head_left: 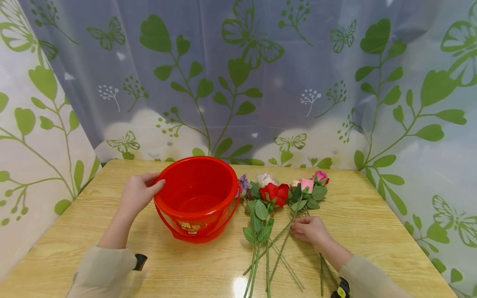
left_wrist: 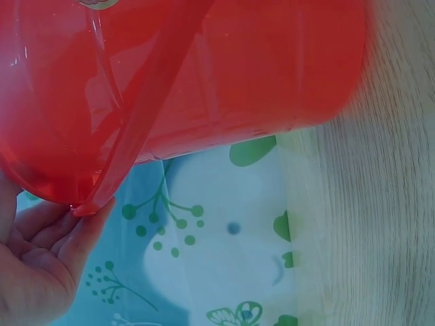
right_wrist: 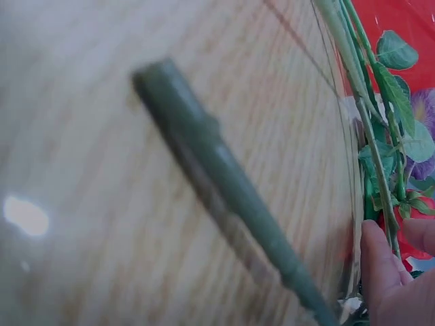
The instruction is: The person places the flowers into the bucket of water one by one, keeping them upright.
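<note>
A red plastic bucket (head_left: 214, 223) stands upright on the wooden table, its handle hanging down at the front. My left hand (head_left: 139, 193) grips its left rim, thumb on the inside; in the left wrist view the fingers (left_wrist: 85, 234) meet the rim beside the handle joint. Artificial flowers lie to the right of the bucket: a red rose (head_left: 275, 193), a white flower (head_left: 266, 179), a purple flower (head_left: 244, 185), a pink rose (head_left: 306, 185) and a magenta rose (head_left: 321, 177). Among the crossed stems, my right hand (head_left: 312, 232) pinches a green flower stem (right_wrist: 380, 159) between thumb and fingers.
Long green stems (head_left: 253, 269) reach toward the table's near edge, and one stem end (right_wrist: 224, 170) looms close to the right wrist camera. Behind the wooden table (head_left: 179, 269) hangs a curtain (head_left: 208, 62) printed with leaves and butterflies, with similar panels at both sides.
</note>
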